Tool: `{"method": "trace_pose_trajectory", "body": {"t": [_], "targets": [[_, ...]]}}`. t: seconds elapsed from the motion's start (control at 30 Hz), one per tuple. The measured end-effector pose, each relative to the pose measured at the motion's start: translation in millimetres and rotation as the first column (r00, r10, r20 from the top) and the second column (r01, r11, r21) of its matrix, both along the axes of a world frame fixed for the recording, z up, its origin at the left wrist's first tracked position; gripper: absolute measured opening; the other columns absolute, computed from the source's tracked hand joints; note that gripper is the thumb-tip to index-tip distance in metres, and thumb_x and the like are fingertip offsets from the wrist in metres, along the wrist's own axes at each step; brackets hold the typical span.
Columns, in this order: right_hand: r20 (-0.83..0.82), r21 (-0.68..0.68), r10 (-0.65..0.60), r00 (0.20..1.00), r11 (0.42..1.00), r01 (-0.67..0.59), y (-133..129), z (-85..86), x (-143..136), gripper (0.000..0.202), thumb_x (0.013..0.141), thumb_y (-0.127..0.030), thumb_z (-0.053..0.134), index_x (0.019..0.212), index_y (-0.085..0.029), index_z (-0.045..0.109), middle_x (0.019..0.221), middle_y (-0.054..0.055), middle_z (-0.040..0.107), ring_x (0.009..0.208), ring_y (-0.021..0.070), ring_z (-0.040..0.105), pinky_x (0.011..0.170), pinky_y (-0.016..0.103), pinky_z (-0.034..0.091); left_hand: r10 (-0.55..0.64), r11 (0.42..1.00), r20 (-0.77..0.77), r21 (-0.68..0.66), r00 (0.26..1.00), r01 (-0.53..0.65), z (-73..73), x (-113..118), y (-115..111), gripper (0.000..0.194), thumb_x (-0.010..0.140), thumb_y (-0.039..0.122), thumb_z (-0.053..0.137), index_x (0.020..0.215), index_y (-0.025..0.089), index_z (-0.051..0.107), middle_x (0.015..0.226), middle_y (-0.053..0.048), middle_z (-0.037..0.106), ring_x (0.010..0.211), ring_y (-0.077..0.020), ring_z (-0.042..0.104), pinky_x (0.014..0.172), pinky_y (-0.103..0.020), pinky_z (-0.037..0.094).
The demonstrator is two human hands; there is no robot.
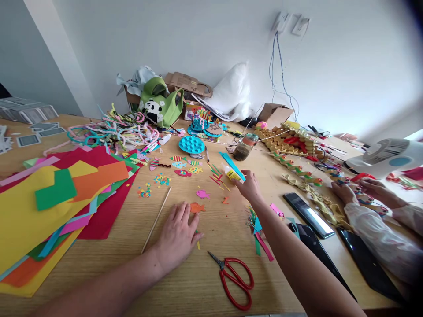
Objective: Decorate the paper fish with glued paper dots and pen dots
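My left hand (177, 228) lies flat on the table with its fingers stretched out, the fingertips beside an orange paper fish (197, 208). Thin green and yellow paper strips (198, 245) show by its thumb. Farther off, my right hand (249, 186) has its fingers on a glue bottle (232, 174) with a yellow label, which lies tilted beside a blue paper strip (232, 164). A pink paper fish (202, 194) rests between the hands. Red-handled scissors (236, 279) lie near the front edge, and a thin wooden stick (158, 215) is left of my left hand.
Coloured paper sheets (79, 193) are stacked at left, with pipe cleaners (112, 130) behind. Several decorated fish (183, 173) and a blue scalloped disc (191, 144) lie mid-table near a glass jar (245, 147). At right are phones (309, 214), a fan (390, 156) and another person's hands (345, 191).
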State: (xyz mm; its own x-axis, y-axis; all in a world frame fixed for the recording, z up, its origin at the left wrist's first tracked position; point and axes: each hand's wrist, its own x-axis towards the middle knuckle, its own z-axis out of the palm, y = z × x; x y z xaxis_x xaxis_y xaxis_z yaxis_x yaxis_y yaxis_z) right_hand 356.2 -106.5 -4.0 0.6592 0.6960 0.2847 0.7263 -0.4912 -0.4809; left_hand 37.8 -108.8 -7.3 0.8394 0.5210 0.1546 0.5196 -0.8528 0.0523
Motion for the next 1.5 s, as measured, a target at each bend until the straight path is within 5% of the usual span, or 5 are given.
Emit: {"method": "trace_pose_trajectory", "body": {"t": [0.27, 0.5, 1.0, 1.3, 1.5], "targets": [[0.159, 0.065, 0.196, 0.968, 0.976, -0.208, -9, 23.1, -13, 0.028, 0.086, -0.027, 0.049, 0.106, -0.020, 0.067, 0.113, 0.013, 0.059, 0.107, 0.0294, 0.053, 0.096, 0.045, 0.040, -0.003, 1.000, -0.012, -0.002, 1.000, 0.003, 2.2, 0, -1, 0.051, 0.094, 0.050, 0.050, 0.131, 0.016, 0.060, 0.140, -0.022, 0.050, 0.136, -0.0358, 0.040, 0.111, -0.052, 0.031], [0.343, -0.164, 0.334, 0.878, 0.942, -0.295, 24, 26.0, -19, 0.033, 0.088, -0.013, 0.045, 0.103, -0.022, 0.073, 0.121, 0.013, 0.058, 0.116, 0.0323, 0.043, 0.093, 0.044, 0.040, 0.001, 1.000, 0.007, -0.023, 1.000, -0.001, 0.2, 0, -1, 0.051, 0.094, 0.050, 0.048, 0.130, 0.015, 0.060, 0.139, -0.022, 0.052, 0.135, -0.0364, 0.040, 0.111, -0.052, 0.031], [0.241, -0.525, 0.701, 0.671, 0.675, -0.517, 92, 29.4, -7, 0.024, 0.079, -0.007, 0.058, 0.093, -0.019, 0.074, 0.112, 0.011, 0.064, 0.100, 0.0234, 0.057, 0.085, 0.031, 0.042, 0.011, 0.997, -0.020, -0.080, 1.000, -0.013, -1.9, 0, 1, 0.052, 0.095, 0.051, 0.047, 0.132, 0.017, 0.059, 0.142, -0.020, 0.050, 0.136, -0.0352, 0.039, 0.112, -0.051, 0.030], [0.147, -0.388, 0.539, 0.829, 0.803, -0.453, 107, 30.4, -5, 0.023, 0.092, -0.015, 0.043, 0.102, -0.019, 0.063, 0.077, 0.003, 0.071, 0.068, 0.0154, 0.061, 0.060, 0.023, 0.037, 0.012, 0.996, -0.031, -0.089, 0.999, -0.015, -1.4, 1, 1, 0.054, 0.095, 0.052, 0.046, 0.133, 0.016, 0.059, 0.142, -0.020, 0.050, 0.136, -0.0359, 0.040, 0.113, -0.051, 0.029], [0.171, -0.298, 0.421, 0.891, 0.884, -0.361, 107, 39.2, -11, 0.022, 0.096, -0.027, 0.042, 0.102, -0.019, 0.062, 0.081, 0.007, 0.072, 0.069, 0.0189, 0.062, 0.060, 0.026, 0.036, 0.013, 0.995, -0.041, -0.100, 0.999, -0.017, 0.8, 1, 0, 0.053, 0.095, 0.052, 0.046, 0.133, 0.017, 0.059, 0.142, -0.021, 0.049, 0.137, -0.0362, 0.039, 0.113, -0.051, 0.030]]}}
